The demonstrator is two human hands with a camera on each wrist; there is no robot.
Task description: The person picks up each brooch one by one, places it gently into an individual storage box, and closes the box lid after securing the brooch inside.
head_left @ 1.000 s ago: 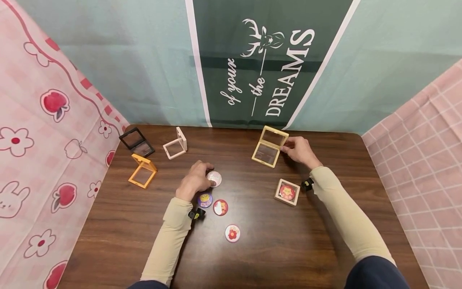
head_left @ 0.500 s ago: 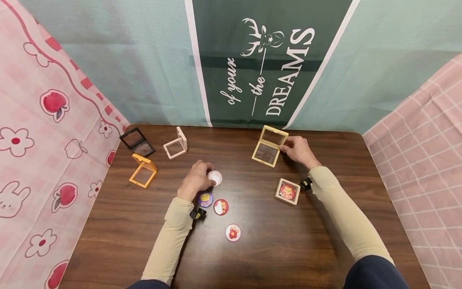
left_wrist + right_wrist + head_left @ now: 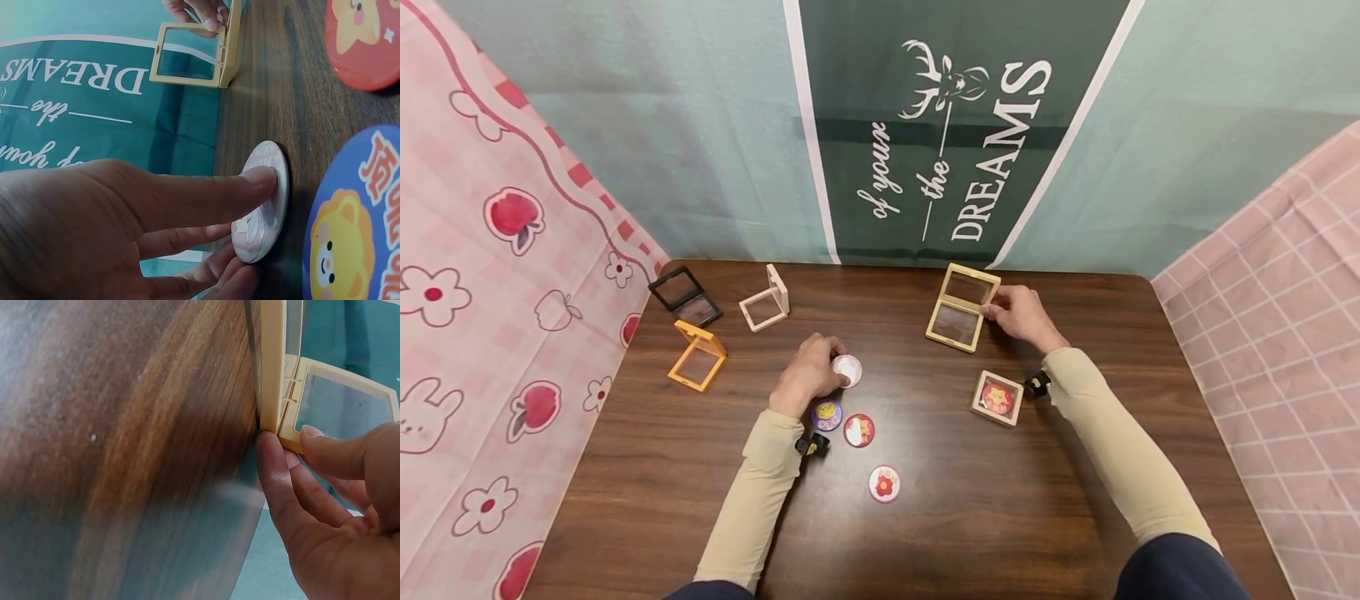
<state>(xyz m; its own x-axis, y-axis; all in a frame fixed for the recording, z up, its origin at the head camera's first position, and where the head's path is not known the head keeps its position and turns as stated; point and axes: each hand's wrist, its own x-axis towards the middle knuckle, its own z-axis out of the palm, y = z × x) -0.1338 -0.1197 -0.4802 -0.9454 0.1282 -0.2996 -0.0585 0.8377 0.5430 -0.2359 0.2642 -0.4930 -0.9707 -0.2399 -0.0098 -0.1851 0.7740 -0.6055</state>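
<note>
My left hand (image 3: 807, 375) pinches a round white-pink button badge (image 3: 847, 372); in the left wrist view the thumb (image 3: 256, 185) lies on its face and fingertips are at its edge. At the back right, my right hand (image 3: 1019, 313) holds a pale yellow hinged display case (image 3: 956, 324) near its hinge. The case stands unfolded, its lid raised and its clear panels bare. In the right wrist view the thumb (image 3: 315, 434) is on the lid frame and a finger touches the base. Beside my left wrist lie a purple-blue badge (image 3: 827, 414) and a red badge (image 3: 859, 431).
A white badge with a red flower (image 3: 884, 483) lies nearer the front. A closed beige case (image 3: 997, 399) holding a red badge sits at right. Unfolded black (image 3: 697, 309), orange (image 3: 697, 367) and white (image 3: 764, 308) cases stand at back left. A curtain (image 3: 722, 167) hangs behind the table.
The yellow case has shifted very slightly toward the front with my right hand on it. My left hand and the white-pink badge have hardly moved.
</note>
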